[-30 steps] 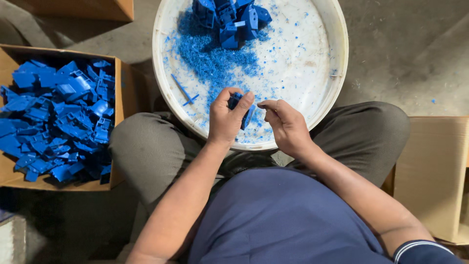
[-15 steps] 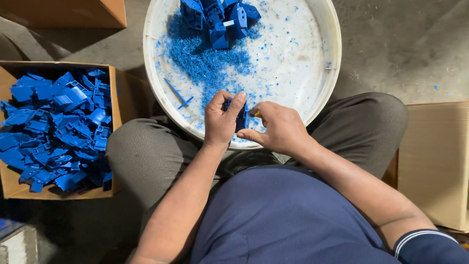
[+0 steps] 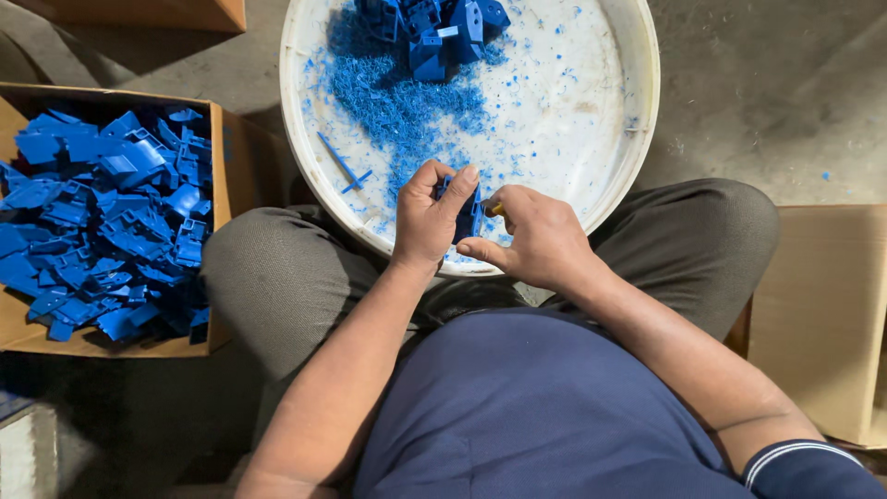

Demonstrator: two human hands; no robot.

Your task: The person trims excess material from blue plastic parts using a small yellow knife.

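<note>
My left hand (image 3: 430, 220) grips a small blue plastic part (image 3: 467, 217) over the near rim of a round white tub (image 3: 628, 111). My right hand (image 3: 536, 238) is closed on a small tool with a yellow bit (image 3: 497, 209) showing, pressed against the part's right side. Blue shavings (image 3: 397, 102) lie scattered in the tub, and a pile of blue plastic parts (image 3: 439, 32) sits at its far edge. Two thin blue strips (image 3: 344, 166) lie at the tub's left side.
A cardboard box (image 3: 219, 176) full of several blue plastic parts (image 3: 111, 222) stands at my left. Another cardboard box (image 3: 822, 314) stands at my right, and one more (image 3: 166, 11) at the top left. My knees flank the tub on a concrete floor (image 3: 785, 83).
Both hands have stayed at the tub's near rim; the right hand has closed in against the blue part. The view has shifted slightly.
</note>
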